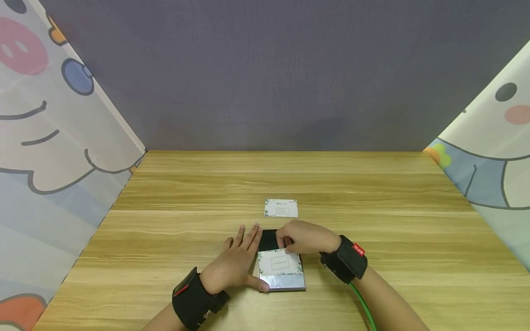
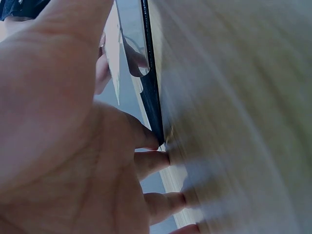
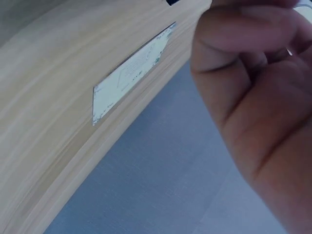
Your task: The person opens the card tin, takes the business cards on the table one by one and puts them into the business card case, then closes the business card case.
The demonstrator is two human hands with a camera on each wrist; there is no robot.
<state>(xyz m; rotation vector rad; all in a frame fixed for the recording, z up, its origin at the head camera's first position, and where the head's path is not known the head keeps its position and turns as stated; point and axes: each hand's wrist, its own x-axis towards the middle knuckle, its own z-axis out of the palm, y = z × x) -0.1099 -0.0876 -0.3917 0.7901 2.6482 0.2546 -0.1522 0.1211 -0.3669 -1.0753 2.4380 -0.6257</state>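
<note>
In the head view, a flat card case (image 1: 285, 283), black with a shiny silver lower part, lies open on the wooden table. Over it is a white business card (image 1: 280, 262) with a leafy border, its upper right edge pinched by my right hand (image 1: 307, 237). My left hand (image 1: 235, 265) lies along the case's left side, fingers straight, thumb on its lower left corner. The left wrist view shows the case's dark edge (image 2: 153, 107) against the fingertips, and the card raised at a slant above it. In the right wrist view, curled fingers (image 3: 243, 34) hide the pinched card.
A second white business card (image 1: 281, 208) lies flat on the table beyond the case. A grey panel (image 1: 265, 78) stands along the table's far edge. Cartoon-printed sheets (image 1: 62, 138) flank both sides. A green cable (image 1: 364, 305) runs from the right wrist's band.
</note>
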